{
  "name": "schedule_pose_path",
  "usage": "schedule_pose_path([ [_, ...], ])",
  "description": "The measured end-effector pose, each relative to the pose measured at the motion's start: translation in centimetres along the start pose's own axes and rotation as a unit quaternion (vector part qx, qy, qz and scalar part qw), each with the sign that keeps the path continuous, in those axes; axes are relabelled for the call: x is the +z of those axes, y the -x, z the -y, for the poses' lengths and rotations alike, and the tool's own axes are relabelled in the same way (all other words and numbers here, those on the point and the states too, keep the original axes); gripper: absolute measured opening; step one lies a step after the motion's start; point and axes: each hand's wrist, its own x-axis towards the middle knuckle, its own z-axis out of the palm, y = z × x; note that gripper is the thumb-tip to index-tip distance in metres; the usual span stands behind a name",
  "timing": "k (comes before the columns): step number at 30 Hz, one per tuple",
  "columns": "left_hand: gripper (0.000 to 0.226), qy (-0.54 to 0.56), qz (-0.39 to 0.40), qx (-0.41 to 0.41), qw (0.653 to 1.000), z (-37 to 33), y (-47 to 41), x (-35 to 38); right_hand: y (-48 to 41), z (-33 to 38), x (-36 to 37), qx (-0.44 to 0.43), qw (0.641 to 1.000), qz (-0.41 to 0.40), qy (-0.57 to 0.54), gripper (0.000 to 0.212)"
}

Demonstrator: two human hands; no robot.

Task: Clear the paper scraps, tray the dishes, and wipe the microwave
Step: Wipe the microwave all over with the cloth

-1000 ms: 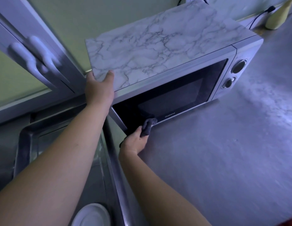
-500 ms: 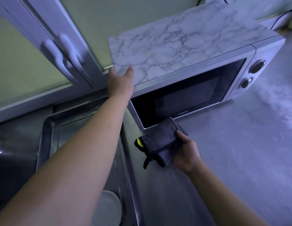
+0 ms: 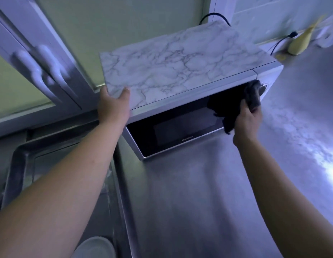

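Note:
A microwave [image 3: 180,75] with a marble-patterned top and a dark glass door stands on the steel counter. My left hand [image 3: 113,107] rests on its front left top corner, fingers bent over the edge. My right hand [image 3: 247,120] grips a dark grey cloth [image 3: 252,95] and presses it against the right end of the door, beside the control knobs, one of which peeks out behind the cloth.
A steel sink [image 3: 55,164] lies left of the microwave, with a white dish [image 3: 95,247] at its near end. Cabinet doors with white handles [image 3: 44,73] hang at upper left. A yellow object [image 3: 299,43] and a power cable sit at the back right. The steel counter [image 3: 208,202] spreads in front.
My right hand has carried the cloth from the counter near the door's lower left corner up to the door's right end. My left hand stays on the top corner.

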Motion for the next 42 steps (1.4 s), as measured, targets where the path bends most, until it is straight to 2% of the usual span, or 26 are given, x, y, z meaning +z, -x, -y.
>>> schedule_pose_path([
  [2, 0.068, 0.002, -0.002, 0.003, 1.000, 0.2, -0.1, 0.0, -0.4, -0.9, 1.7, -0.002, 0.999, -0.050, 0.003, 0.050],
  [6, 0.073, 0.006, -0.001, -0.004, 1.000, 0.3, -0.3, 0.2, 2.8, -4.0, 4.0, 0.037, 0.994, -0.101, -0.002, 0.050],
  [9, 0.071, 0.005, -0.008, -0.005, 1.000, 0.2, -0.1, 0.2, 7.2, -6.8, 6.2, 0.051, 0.995, -0.082, -0.027, 0.049],
  [13, 0.059, 0.013, -0.012, 0.000, 1.000, 0.1, -0.1, 0.1, 14.0, -8.5, 9.5, 0.079, 0.993, -0.051, -0.074, 0.051],
  [16, 0.063, 0.009, -0.013, 0.001, 1.000, 0.0, 0.1, 0.2, 19.9, -8.7, 11.4, 0.111, 0.990, -0.005, -0.084, 0.053],
  [21, 0.070, 0.014, 0.001, -0.003, 1.000, 0.1, -0.1, 0.0, 27.3, -8.3, 12.8, 0.166, 0.974, 0.119, -0.101, 0.048],
  [24, 0.070, 0.025, 0.018, -0.012, 0.999, 0.1, -0.1, -0.1, 27.0, -8.3, 11.2, 0.157, 0.966, 0.182, -0.091, 0.048],
  [28, 0.070, 0.030, 0.025, -0.018, 0.999, -0.1, 0.0, -0.1, 24.9, -7.4, 7.3, 0.182, 0.919, 0.344, -0.064, 0.048],
  [31, 0.069, 0.028, 0.018, -0.013, 0.999, -0.1, 0.1, -0.1, 23.5, -6.0, 5.1, 0.204, 0.921, 0.327, -0.055, 0.045],
  [33, 0.067, 0.034, 0.015, -0.013, 0.999, 0.0, 0.0, -0.1, 22.7, -4.5, 4.6, 0.162, 0.938, 0.299, -0.069, 0.043],
  [35, 0.068, 0.031, 0.015, -0.019, 0.999, 0.0, 0.0, 0.0, 22.2, -2.8, 5.2, 0.068, 0.953, 0.281, -0.086, 0.049],
  [38, 0.069, 0.032, 0.012, -0.019, 0.999, 0.0, -0.1, 0.0, 22.4, -2.6, 8.2, -0.051, 0.972, 0.227, -0.035, 0.062],
  [40, 0.068, 0.033, 0.012, -0.016, 0.999, -0.1, -0.1, 0.1, 23.4, -3.4, 10.9, -0.096, 0.978, 0.184, 0.016, 0.070],
  [42, 0.066, 0.038, 0.013, -0.014, 0.999, 0.0, -0.2, 0.1, 24.9, -4.7, 13.0, -0.114, 0.982, 0.145, 0.028, 0.069],
])
